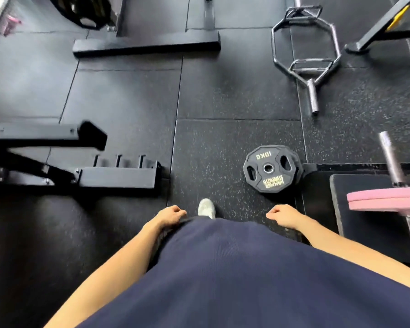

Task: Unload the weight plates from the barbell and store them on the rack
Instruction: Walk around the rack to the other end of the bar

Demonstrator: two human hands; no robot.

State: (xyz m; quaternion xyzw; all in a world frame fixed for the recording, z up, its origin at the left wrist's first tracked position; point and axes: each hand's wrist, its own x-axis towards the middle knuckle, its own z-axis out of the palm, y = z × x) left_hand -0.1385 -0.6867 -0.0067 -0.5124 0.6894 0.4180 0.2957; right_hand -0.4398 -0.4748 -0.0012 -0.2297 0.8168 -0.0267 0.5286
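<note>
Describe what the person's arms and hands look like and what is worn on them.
Both forearms are bare, with no sleeves in view. The left hand and right hand wear no gloves, and no watch, ring or wrist strap is visible. A navy ribbed top covers the torso.

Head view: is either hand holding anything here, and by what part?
Nothing is held. The left hand and right hand hang loosely curled and empty.
</note>
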